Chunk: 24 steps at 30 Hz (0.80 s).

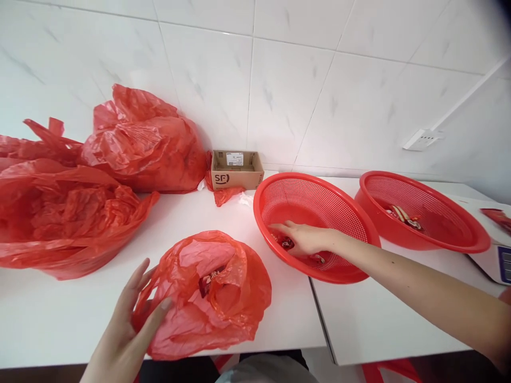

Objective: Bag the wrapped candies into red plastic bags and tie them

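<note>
My left hand (128,324) holds the near edge of a small red plastic bag (215,290) lying open on the white table, thumb on top of the plastic; a wrapped item shows inside the bag. My right hand (305,238) reaches into a red mesh basket (315,197) and rests palm down on small wrapped candies (286,243) at its bottom. Whether the fingers grip one is hidden.
A second red mesh basket (423,210) with a few candies stands to the right. Large full red plastic bags (80,213) fill the left side. A small cardboard box (237,170) sits by the tiled wall. A scale's corner (499,260) shows at the right edge.
</note>
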{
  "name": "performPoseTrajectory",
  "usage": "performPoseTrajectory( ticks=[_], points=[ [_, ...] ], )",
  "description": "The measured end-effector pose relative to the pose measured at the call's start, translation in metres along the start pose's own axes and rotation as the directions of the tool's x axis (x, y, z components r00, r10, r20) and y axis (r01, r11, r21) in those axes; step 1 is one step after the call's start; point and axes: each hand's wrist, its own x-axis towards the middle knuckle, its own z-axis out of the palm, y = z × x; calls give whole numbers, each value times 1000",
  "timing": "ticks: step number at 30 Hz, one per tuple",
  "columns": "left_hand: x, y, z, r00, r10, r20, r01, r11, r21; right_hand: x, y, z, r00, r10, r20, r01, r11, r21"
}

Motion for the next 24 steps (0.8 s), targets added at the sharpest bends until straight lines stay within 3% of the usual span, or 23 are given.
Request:
performPoseTrajectory(
  ticks=[5, 9, 13, 16, 19, 24],
  points=[
    [-9, 4, 2, 998, 50, -26, -50, 999, 23, 15, -13, 9, 1000, 2, -20, -4, 995, -98],
    [-18, 9, 0, 998, 44, -52, -44, 999, -3, 13, -4, -12, 1000, 4, -29, -6, 997, -76],
    [-26, 21, 2, 992, 12, -124, -17, 999, -38, -5, -18, -48, 968, -65, -242, 74, 997, 28],
    [-28, 28, 9, 997, -4, -78, -5, 994, -108, -11, -44, -61, 915, -110, -389, 138, 990, 44],
    [-27, 29, 14, 999, -10, -50, 4, 991, -132, -2, -57, -53, 946, -68, -316, 58, 998, -39],
    [-24, 18, 9, 997, -3, -80, -12, 984, -178, 17, -39, -14, 991, -8, -137, 1, 998, -55]
  ],
)
